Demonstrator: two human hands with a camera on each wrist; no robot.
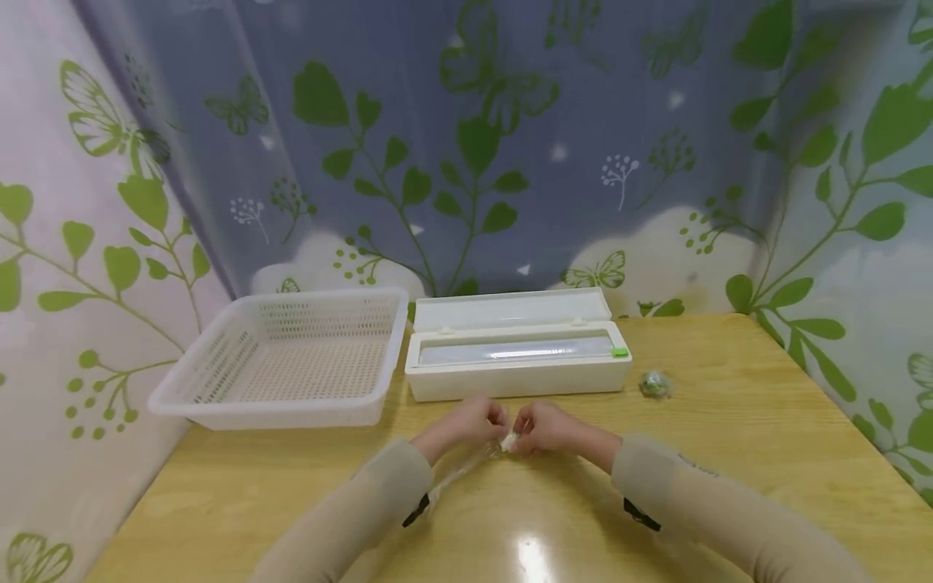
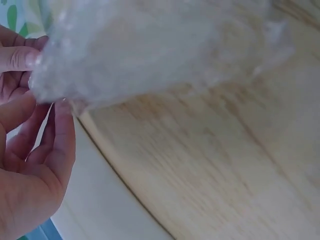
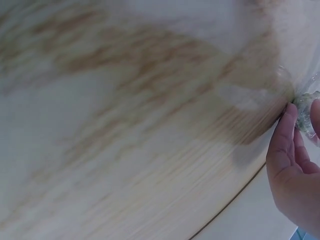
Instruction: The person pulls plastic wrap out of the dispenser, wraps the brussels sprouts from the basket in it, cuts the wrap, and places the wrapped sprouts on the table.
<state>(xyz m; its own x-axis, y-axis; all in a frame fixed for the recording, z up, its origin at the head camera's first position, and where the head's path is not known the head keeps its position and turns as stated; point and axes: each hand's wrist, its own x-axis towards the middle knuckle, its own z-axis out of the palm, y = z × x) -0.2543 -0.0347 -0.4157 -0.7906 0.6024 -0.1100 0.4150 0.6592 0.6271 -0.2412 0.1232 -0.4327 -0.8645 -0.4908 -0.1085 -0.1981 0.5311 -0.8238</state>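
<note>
My left hand [image 1: 472,421] pinches clear plastic wrap [image 2: 150,55] between thumb and fingers. A loose sheet of it trails toward the left forearm in the head view. Right beside it, my right hand [image 1: 550,427] holds a small film-covered bundle [image 3: 303,112] between its fingertips and thumb. Whitish in the head view, the bundle looks pale green in the right wrist view; what lies inside the film I cannot tell. Both hands meet low over the table, just in front of a long white cling film dispenser [image 1: 517,382].
The dispenser's lid [image 1: 510,309] stands raised, showing the film roll [image 1: 510,351] and a green slider [image 1: 619,352]. A white perforated basket [image 1: 273,414] stands at the left. Right of the dispenser lies a small green film-wrapped bundle [image 1: 655,384]. A patterned curtain [image 1: 408,146] hangs behind the wooden table [image 1: 729,429].
</note>
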